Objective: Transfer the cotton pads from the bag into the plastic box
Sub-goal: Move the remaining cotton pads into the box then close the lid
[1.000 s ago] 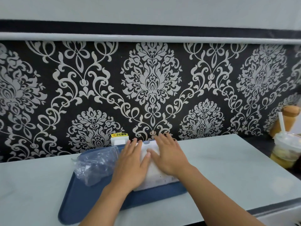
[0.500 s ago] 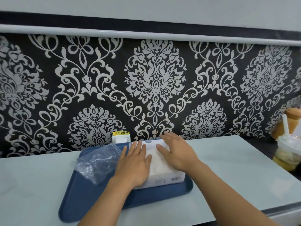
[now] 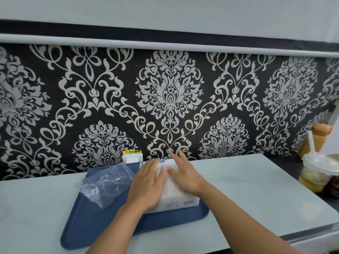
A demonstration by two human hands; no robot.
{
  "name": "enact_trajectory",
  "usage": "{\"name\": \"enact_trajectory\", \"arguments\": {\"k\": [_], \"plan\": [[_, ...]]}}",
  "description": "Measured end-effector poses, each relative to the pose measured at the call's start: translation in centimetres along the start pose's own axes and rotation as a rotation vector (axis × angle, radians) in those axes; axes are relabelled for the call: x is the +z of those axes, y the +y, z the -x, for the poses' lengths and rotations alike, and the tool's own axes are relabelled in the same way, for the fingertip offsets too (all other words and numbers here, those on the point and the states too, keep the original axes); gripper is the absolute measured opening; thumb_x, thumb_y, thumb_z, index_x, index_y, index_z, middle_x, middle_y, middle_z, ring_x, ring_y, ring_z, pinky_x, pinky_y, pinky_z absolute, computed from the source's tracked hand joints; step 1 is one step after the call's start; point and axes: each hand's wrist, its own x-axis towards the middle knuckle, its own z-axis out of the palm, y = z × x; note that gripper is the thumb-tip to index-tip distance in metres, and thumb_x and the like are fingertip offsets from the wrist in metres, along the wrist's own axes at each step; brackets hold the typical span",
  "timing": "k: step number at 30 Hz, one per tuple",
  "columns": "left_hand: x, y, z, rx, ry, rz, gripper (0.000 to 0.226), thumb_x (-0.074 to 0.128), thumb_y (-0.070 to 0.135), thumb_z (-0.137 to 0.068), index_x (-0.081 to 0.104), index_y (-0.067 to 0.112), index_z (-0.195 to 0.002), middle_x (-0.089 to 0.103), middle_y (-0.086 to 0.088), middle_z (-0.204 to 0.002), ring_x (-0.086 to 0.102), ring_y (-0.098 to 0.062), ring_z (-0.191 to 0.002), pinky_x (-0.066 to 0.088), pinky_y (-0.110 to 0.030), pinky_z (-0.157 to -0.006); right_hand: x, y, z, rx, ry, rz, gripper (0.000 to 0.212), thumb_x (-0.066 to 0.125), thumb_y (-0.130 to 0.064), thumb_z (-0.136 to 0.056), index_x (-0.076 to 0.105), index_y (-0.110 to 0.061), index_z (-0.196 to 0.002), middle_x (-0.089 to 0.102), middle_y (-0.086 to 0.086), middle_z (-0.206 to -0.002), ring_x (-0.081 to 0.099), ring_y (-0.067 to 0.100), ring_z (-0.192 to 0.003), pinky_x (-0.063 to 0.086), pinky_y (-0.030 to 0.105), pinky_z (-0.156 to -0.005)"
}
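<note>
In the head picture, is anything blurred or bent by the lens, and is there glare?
Head view: the right hand is motion-blurred, and the left hand a little less; the box label is too soft to read. The wide lens bows the white rail. The light is soft and even, with only faint sheen on the bag and the table.

blue tray (image 3: 95,226), iced drink cup (image 3: 315,173), wall socket (image 3: 132,158)
</note>
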Motion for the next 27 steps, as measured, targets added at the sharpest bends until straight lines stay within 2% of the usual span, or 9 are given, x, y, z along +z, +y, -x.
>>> {"name": "enact_trajectory", "arguments": {"k": [2,4,5,8,14,16,19,23,27], "plan": [[-0.4,0.2,0.1,-0.129,0.269,0.308,0.05,0.035,0.042,-0.105,0.041,0.019,-0.15,0.043,0.003,-0.152,0.037,-0.018,-0.142,0.03,-0.038,-0.116,-1.8,1.0,-0.3,0.115,0.325,-0.339,0.023,0.052,-0.031,-0.098,0.068,-0.019,-0.109,0.061,-0.008,-0.12,0.057,0.018,-0.117,0.044,0.032,-0.095],[-0.8,0.1,0.1,-0.299,0.35,0.533,0.023,0.041,0.022,-0.105,0.059,0.018,-0.12,0.056,-0.001,-0.12,0.053,-0.028,-0.113,0.043,-0.041,-0.093,-2.7,2.8,-0.6,0.349,0.391,-0.445,0.021,0.055,-0.016,-0.09,0.053,-0.014,-0.069,0.056,0.001,-0.075,0.049,0.023,-0.071,0.038,0.03,-0.063],[-1.1,-0.1,0.0,-0.376,0.339,0.628,0.018,0.041,0.013,-0.103,0.059,0.019,-0.103,0.056,-0.003,-0.107,0.054,-0.028,-0.097,0.044,-0.041,-0.081,-2.6,3.6,-0.9,0.45,0.282,-0.514,0.017,0.056,-0.014,-0.087,0.051,-0.013,-0.07,0.053,0.006,-0.074,0.044,0.023,-0.069,0.034,0.031,-0.06],[-1.5,-1.0,-0.4,-0.578,0.225,0.8,0.027,0.04,-0.003,-0.097,0.057,0.017,-0.104,0.057,-0.011,-0.1,0.053,-0.025,-0.078,0.043,-0.034,-0.067,-2.2,4.4,-0.8,0.575,0.036,-0.679,0.01,0.059,-0.017,-0.087,0.055,-0.013,-0.079,0.048,0.009,-0.077,0.039,0.021,-0.065,0.03,0.031,-0.055],[-2.0,-1.9,-0.5,-0.607,0.071,1.104,0.042,0.048,-0.004,-0.097,0.057,0.009,-0.136,0.071,-0.012,-0.111,0.069,-0.026,-0.087,0.055,-0.036,-0.067,-2.5,4.4,-0.5,0.541,0.039,-0.657,0.021,0.055,-0.025,-0.093,0.072,-0.013,-0.092,0.062,0.011,-0.086,0.043,0.024,-0.08,0.034,0.03,-0.056],[-2.5,-1.3,-0.5,-0.579,0.097,1.216,0.027,0.05,0.014,-0.1,0.067,0.009,-0.12,0.073,-0.012,-0.115,0.071,-0.027,-0.099,0.057,-0.039,-0.077,-2.5,4.7,-0.6,0.514,0.04,-0.702,0.02,0.057,-0.024,-0.097,0.076,-0.025,-0.104,0.072,0.021,-0.107,0.048,0.026,-0.086,0.042,0.035,-0.067],[-3.2,-0.8,-0.3,-0.619,0.152,1.389,0.059,0.031,0.054,-0.103,0.068,0.011,-0.119,0.069,-0.012,-0.122,0.064,-0.028,-0.111,0.051,-0.047,-0.096,-2.5,4.3,-0.2,0.494,0.047,-0.775,0.021,0.061,-0.019,-0.097,0.076,-0.029,-0.108,0.072,0.014,-0.115,0.059,0.029,-0.095,0.048,0.037,-0.076],[-3.6,-0.9,-0.2,-0.597,0.015,1.256,0.059,0.042,0.061,-0.097,0.069,0.011,-0.113,0.072,-0.012,-0.108,0.068,-0.032,-0.102,0.052,-0.05,-0.098,-3.5,3.5,0.2,0.505,0.051,-0.995,0.034,0.051,-0.03,-0.096,0.076,-0.013,-0.111,0.068,0.01,-0.105,0.06,0.028,-0.095,0.05,0.036,-0.074],[-3.2,-1.0,0.7,-0.503,-0.053,0.792,0.055,0.057,0.036,-0.096,0.045,0.017,-0.146,0.06,-0.005,-0.137,0.059,-0.024,-0.12,0.044,-0.041,-0.106,-3.5,2.1,0.7,0.446,0.026,-0.833,0.04,0.052,-0.043,-0.096,0.071,-0.014,-0.115,0.069,0.004,-0.112,0.062,0.027,-0.103,0.049,0.036,-0.08]]}}
